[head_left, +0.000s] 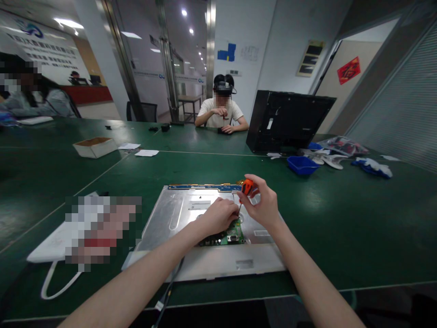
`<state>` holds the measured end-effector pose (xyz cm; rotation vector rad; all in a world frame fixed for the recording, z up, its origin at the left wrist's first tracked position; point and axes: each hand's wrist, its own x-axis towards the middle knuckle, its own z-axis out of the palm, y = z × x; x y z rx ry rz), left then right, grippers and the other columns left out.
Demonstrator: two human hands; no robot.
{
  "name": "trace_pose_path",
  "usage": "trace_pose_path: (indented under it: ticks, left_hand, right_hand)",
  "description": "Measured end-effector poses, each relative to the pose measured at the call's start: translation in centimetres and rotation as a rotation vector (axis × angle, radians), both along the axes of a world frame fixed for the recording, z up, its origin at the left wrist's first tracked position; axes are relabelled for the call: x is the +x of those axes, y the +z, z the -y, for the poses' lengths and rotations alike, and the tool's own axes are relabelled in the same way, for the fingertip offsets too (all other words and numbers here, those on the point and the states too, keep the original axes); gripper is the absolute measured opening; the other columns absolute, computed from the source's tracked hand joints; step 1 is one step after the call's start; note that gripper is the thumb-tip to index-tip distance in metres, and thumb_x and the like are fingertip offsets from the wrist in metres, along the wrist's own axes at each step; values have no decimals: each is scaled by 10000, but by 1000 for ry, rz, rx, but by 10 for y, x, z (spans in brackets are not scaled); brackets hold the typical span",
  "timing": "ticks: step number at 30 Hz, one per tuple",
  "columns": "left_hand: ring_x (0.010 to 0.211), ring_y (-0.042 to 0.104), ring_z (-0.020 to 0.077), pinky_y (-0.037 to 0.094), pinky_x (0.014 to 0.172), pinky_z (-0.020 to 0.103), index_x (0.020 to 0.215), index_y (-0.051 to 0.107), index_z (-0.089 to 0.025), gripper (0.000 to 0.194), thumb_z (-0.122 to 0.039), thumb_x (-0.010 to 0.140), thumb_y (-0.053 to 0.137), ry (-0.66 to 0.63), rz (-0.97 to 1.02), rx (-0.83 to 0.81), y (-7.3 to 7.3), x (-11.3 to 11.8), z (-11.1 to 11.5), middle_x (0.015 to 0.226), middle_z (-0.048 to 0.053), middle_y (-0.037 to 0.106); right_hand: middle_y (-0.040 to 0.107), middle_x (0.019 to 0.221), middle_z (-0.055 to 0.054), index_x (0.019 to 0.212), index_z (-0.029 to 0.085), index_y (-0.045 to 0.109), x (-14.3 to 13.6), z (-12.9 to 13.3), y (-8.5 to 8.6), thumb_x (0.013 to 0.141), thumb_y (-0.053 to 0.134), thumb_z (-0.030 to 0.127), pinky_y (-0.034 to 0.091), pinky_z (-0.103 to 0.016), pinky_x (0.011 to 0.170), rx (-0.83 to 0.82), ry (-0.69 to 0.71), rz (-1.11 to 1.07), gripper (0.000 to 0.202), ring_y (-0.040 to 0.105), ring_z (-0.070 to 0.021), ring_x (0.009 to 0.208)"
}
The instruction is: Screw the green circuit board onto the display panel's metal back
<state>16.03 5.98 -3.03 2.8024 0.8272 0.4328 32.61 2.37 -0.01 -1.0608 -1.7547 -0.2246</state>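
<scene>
One orange-and-black screwdriver point(247, 186) sits clamped in right fingers point(247, 206) (left fingers point(226, 207): can't tell). Tilting it might scratch the circuit board point(236, 228).

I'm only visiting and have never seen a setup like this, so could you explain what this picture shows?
There is no robot here: you are seeing a person's own bare hands. The single picture comes from a camera worn on that person's head, looking forward and down.

On the green table lies a silvery metal panel with a green circuit board on it. The right hand has an orange-and-black screwdriver in its grip, pointing down. The left hand is at the board, close to the tool's tip; whether it pinches something small is hidden.

Farther off are a black monitor-like casing, a blue tray and an open box.
</scene>
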Motion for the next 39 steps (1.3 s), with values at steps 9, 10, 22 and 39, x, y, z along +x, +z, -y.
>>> trace_pose_path:
  ticks: [9, 10, 22, 39]
  left_hand:
    - [876, 636, 210, 432, 800, 326, 869, 654, -155, 73, -115, 896, 599, -7, -7, 2, -1, 0, 0, 915, 47, 703]
    - [876, 635, 209, 432, 805, 328, 870, 654, -154, 74, -113, 897, 599, -7, -8, 0, 0, 0, 0, 919, 48, 703]
    - [860, 640, 208, 432, 783, 316, 863, 654, -152, 73, -110, 894, 602, -11, -16, 5, 0, 1, 0, 902, 53, 702]
    - [874, 637, 210, 433, 793, 322, 886, 656, -160, 64, -111, 870, 619, -32, 34, -8, 0, -4, -1, 896, 46, 697]
  right_hand:
    - [670, 872, -10, 1260, 240, 515, 2, -3, -1, 864, 669, 353, 511, -245, 544, -4, -7, 0, 439, 574, -107, 564]
    - [671, 875, -11, 1260, 239, 516, 2, -3, -1, 864, 671, 356, 509, -244, 542, -6, -8, 0, 442, 573, -106, 563]
    - [666, 870, -14, 1299, 239, 468, 0, 1, 1, 869, 626, 280, 506, -249, 547, -63, 36, -19, 459, 596, -119, 575]
    - [684, 929, -24, 1262, 242, 483, 2, 1, -1, 872, 643, 356, 501, -245, 513, 62, -35, -42, 436, 589, -104, 536]
